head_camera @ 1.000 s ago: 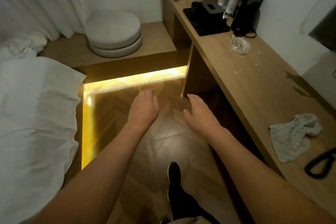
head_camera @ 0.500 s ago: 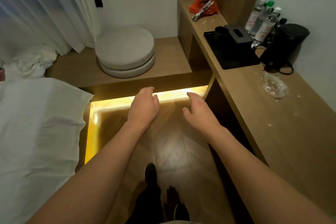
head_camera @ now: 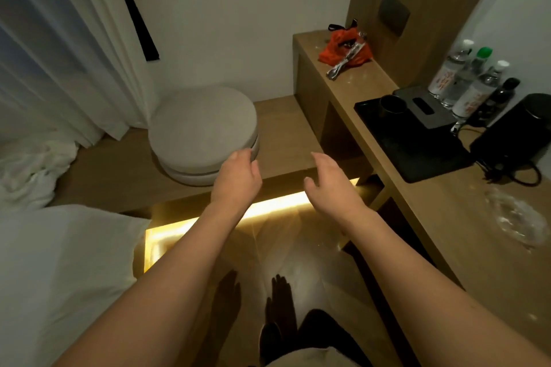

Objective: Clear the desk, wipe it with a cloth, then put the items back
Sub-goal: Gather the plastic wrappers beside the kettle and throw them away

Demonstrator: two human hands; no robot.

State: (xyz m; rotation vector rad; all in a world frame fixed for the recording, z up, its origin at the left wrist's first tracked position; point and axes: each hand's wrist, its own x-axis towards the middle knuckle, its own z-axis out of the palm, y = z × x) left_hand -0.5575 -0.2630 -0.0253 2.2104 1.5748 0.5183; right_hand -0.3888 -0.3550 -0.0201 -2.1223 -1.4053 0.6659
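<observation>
The long wooden desk (head_camera: 441, 208) runs along the right wall. On it lie a red bag (head_camera: 346, 49) at the far end, a black tray (head_camera: 417, 146) with a black cup (head_camera: 392, 104) and a tissue box (head_camera: 423, 106), three water bottles (head_camera: 468, 83), a black kettle (head_camera: 518, 131) and a crumpled clear plastic wrapper (head_camera: 518, 217). My left hand (head_camera: 238, 176) and my right hand (head_camera: 331, 182) hover empty over the floor, left of the desk, fingers loosely relaxed. The cloth is out of view.
A round grey cushion stack (head_camera: 202, 134) sits on a low wooden platform (head_camera: 286, 134) with a glowing light strip beneath. White bedding (head_camera: 59, 277) fills the left. Curtains (head_camera: 53, 39) hang at the back left. My feet stand on the wood floor (head_camera: 286, 301).
My view has swung up and toward the far end of the desk; the cloth has left the frame. Both empty hands have risen along with it.
</observation>
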